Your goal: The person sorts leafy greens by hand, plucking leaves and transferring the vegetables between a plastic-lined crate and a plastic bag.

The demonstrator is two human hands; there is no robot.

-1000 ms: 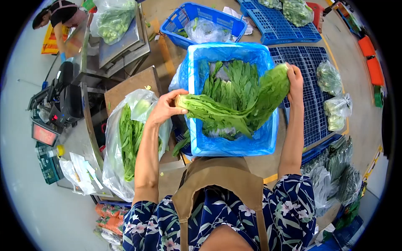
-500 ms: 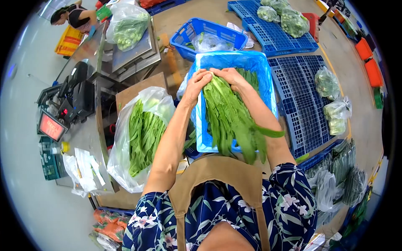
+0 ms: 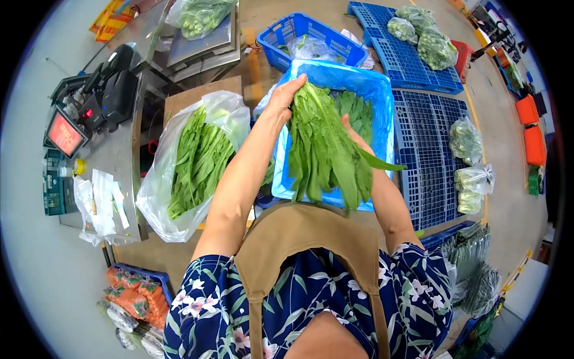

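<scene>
A bunch of long leafy greens is held over a crate lined with blue plastic. My left hand is closed around the stem end at the upper left. Beneath the right side of the bunch, my right hand supports it; its thumb shows beside the leaves, while its fingers are hidden under them. The leaf tips hang toward me over the crate's near edge. More greens lie inside the crate. To the left, an open clear plastic bag holds similar leaves.
Behind the crate stands a blue basket with plastic bags inside. Blue pallets with bagged vegetables lie to the right. On the left are a metal table, a scale display and a bag of greens on a platform.
My hands have moved apart: the left stays at the stem end, and the right has slid down along the bunch, partly under the leaves. The view has shifted slightly.
</scene>
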